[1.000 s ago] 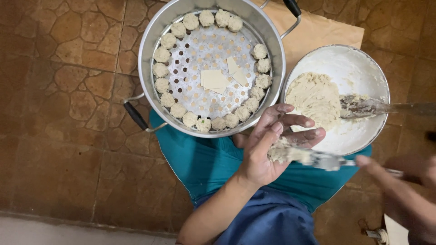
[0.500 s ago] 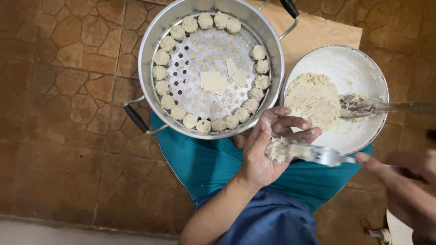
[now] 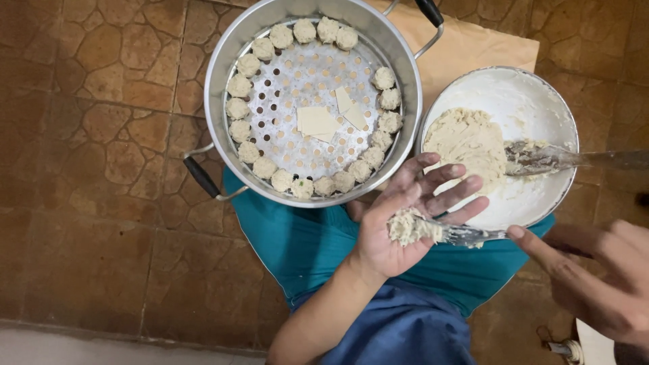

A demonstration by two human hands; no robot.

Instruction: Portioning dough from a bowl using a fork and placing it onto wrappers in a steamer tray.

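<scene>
**Filling scraped into an open palm beside the steamer**

The left hand [image 3: 399, 226] lies palm up over the lap, its fingers [image 3: 443, 177] spread and slightly curled, reaching toward the rim of the white bowl [image 3: 534, 101]. A lump of pale filling [image 3: 409, 226] sits in the middle of that palm. Whether a wrapper lies under the lump cannot be told.

The right hand [image 3: 598, 280] comes in from the lower right edge of the view. Its fingers pinch the handle of a metal spoon [image 3: 466, 235], the forefinger stretched along the handle. The spoon's smeared tip touches the lump on the left palm.

The white bowl stands to the right of the steamer pot [image 3: 223, 81], on a sheet of brown paper [image 3: 473, 47]. It holds a mound of the same pale mixture [image 3: 466, 142], and a second spoon [image 3: 547, 157] rests in it with its handle pointing over the right rim.

The steamer pot has black handles and a perforated tray [image 3: 291, 145]. Small filled dumplings [image 3: 240, 86] ring the tray's edge, nearly closing the circle. A few flat square wrappers [image 3: 318, 122] lie in the middle of the tray. Everything stands on a brown tiled floor [image 3: 88, 169], and a teal cloth [image 3: 284, 236] covers the person's lap.
</scene>
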